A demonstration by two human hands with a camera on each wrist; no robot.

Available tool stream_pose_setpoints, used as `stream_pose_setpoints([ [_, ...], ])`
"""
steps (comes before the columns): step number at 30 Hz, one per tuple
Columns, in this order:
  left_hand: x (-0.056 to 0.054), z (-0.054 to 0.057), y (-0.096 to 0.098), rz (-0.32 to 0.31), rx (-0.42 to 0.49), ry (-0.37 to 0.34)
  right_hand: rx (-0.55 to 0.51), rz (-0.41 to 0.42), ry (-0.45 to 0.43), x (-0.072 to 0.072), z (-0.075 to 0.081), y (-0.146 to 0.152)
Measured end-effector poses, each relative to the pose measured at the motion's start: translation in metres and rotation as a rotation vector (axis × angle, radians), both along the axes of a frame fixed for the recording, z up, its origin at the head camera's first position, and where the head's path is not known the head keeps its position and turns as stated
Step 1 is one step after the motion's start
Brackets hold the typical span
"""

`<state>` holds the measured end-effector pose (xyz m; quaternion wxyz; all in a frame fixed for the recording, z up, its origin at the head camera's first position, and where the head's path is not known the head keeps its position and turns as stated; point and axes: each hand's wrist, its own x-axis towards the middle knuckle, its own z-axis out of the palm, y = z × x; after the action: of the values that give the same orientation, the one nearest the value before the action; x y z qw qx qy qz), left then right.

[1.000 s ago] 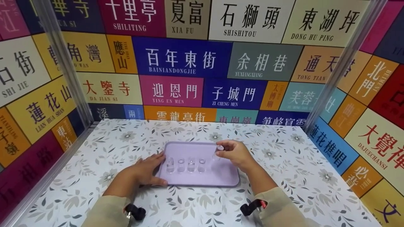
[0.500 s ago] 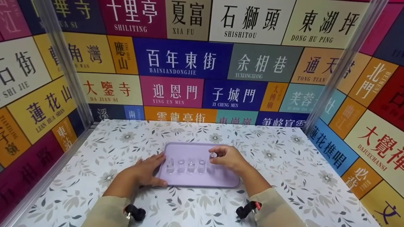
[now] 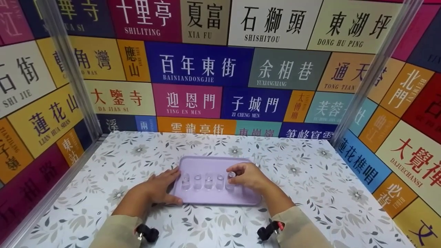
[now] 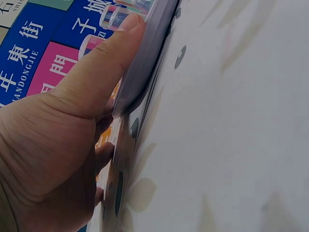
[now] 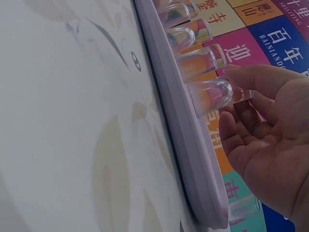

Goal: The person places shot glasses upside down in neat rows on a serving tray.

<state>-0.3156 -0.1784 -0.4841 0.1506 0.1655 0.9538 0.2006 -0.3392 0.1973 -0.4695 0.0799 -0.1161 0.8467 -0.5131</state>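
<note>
On a lilac tray [image 3: 213, 200], several small clear glasses stand in a row like shot glasses. My right hand [image 3: 249, 177] pinches the rightmost shot glass [image 3: 229, 183] near its top, between thumb and fingers. In the right wrist view, a glass [image 5: 207, 96] stands by the fingertips, close to its neighbour [image 5: 199, 64]. My left hand [image 3: 160, 186] lies against the tray's left end, fingers spread along the side. Its thumb [image 4: 104, 63] reaches along the front rim in the left wrist view.
Another clear glass [image 5: 246, 208] shows near the tray's right end in the right wrist view; my right hand hides that spot in the head view. The table [image 3: 137, 162] has a leaf-patterned cover. Sign-printed walls [image 3: 200, 62] enclose it behind and at both sides.
My right hand has carried its glass left and toward me, from the tray's back right to the right end of the row. The left hand has stayed put.
</note>
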Motion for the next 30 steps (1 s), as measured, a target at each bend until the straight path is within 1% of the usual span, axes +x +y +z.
stream_pose_setpoints([
  [8, 0.0030, 0.0009, 0.0003, -0.011, 0.024, 0.005, 0.008, -0.017, -0.035, 0.0000, -0.0045, -0.0005],
  [13, 0.0011, -0.0011, -0.0010, -0.012, 0.032, 0.003, 0.015, -0.031, -0.052, -0.0002, -0.0047, -0.0008],
  [17, 0.0002, -0.0021, -0.0016, -0.019, 0.036, 0.006, 0.020, -0.027, -0.060, -0.0002, -0.0038, -0.0005],
  [21, 0.0021, -0.0010, -0.0018, -0.030, 0.028, 0.015, -0.008, -0.001, -0.056, -0.0008, -0.0028, 0.0005],
  [25, 0.0036, 0.0002, -0.0016, -0.035, 0.023, 0.019, -0.053, 0.025, -0.032, -0.0018, -0.0017, 0.0016],
  [30, 0.0034, 0.0006, -0.0016, -0.035, 0.033, 0.019, -0.064, -0.004, -0.033, -0.0033, 0.0020, 0.0020],
])
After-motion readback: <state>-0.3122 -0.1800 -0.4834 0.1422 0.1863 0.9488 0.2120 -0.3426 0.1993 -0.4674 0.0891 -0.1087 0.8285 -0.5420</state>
